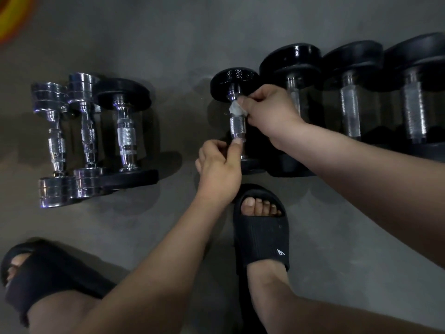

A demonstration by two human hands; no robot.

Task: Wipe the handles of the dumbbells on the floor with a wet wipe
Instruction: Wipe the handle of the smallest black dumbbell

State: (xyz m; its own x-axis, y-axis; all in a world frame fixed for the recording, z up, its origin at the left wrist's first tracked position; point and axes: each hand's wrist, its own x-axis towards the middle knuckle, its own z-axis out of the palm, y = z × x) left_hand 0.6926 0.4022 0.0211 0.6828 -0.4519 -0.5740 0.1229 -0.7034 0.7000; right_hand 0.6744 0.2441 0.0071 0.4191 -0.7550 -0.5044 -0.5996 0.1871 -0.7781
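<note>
As the dumbbell lies pointing away, right hand pinches the wipe, left hand pinches its handle.

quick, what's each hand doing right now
Left hand: closed, pinching the near end of the dumbbell handle.
Right hand: closed, holding the wet wipe against that handle.

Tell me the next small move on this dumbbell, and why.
Probably slide the wet wipe down the handle: the right hand pinches it at the far end, the knurled middle lies bare, and the left hand pinches the near end.
</note>
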